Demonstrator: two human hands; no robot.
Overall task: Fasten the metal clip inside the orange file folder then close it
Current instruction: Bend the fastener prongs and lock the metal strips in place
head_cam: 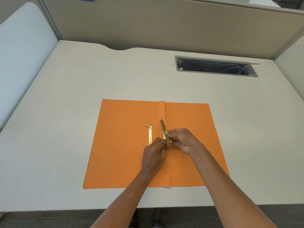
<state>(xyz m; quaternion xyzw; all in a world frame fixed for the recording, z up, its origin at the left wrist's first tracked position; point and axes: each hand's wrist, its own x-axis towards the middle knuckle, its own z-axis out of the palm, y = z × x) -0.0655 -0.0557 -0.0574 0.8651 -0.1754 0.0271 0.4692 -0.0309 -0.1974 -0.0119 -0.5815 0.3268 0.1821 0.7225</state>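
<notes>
Orange file folder (125,145) lies wide open and flat on the pale desk (65,112), spine fold running up the middle. One brass strip (150,134) rests on the left leaf, thin prongs poking out sideways. Right hand (181,140) pinches the loose metal clip bar (165,134), tilted just above the fold (fingers closed on it). Left hand (153,157) meets it, fingertips gripping the bar's lower end.
</notes>
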